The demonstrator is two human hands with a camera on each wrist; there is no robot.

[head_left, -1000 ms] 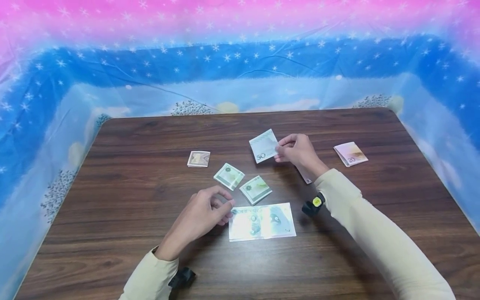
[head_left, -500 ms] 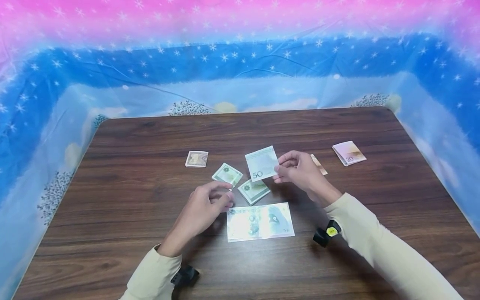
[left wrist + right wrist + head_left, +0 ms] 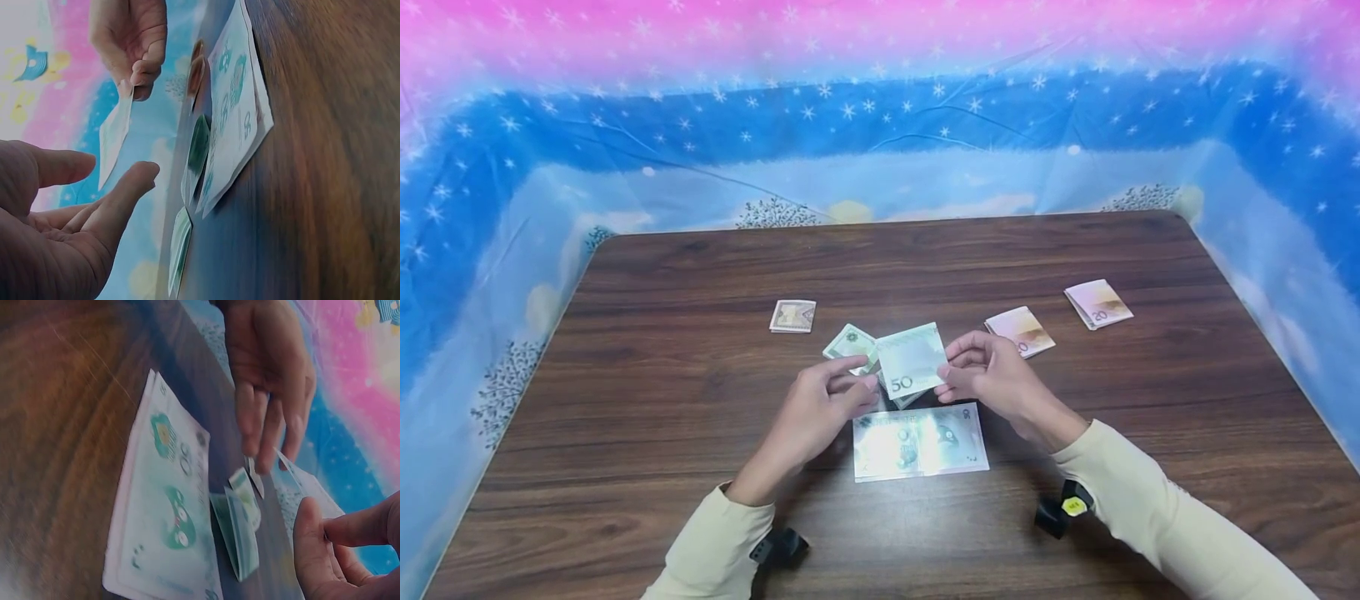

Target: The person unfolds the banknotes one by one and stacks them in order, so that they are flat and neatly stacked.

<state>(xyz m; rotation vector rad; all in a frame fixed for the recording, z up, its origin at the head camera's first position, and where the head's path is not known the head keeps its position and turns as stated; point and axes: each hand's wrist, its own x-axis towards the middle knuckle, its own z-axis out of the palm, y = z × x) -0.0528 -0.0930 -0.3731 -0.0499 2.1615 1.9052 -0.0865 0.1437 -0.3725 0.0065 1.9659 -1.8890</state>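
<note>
My right hand pinches a folded green 50 banknote between thumb and fingers by its right edge, held up over the table. In the right wrist view the note is seen nearly edge-on. Close to its left side is my left hand, thumb and fingers apart with nothing between them; the left wrist view shows a gap between thumb and note. Below the held note, two folded green banknotes lie on the table: one shows at left, the other is mostly hidden. Nearest me lies an unfolded banknote stack, shiny with glare.
On the dark wood table a small folded brownish note lies at the left. Two folded pinkish-orange notes, a nearer one partly behind my right hand and a 20 note, lie at the right. A snowflake-patterned cloth surrounds the table.
My right hand has brought the folded 50 note toward me and slightly left, down over the green notes, uncovering the nearer orange note. My left hand has shifted slightly right.
</note>
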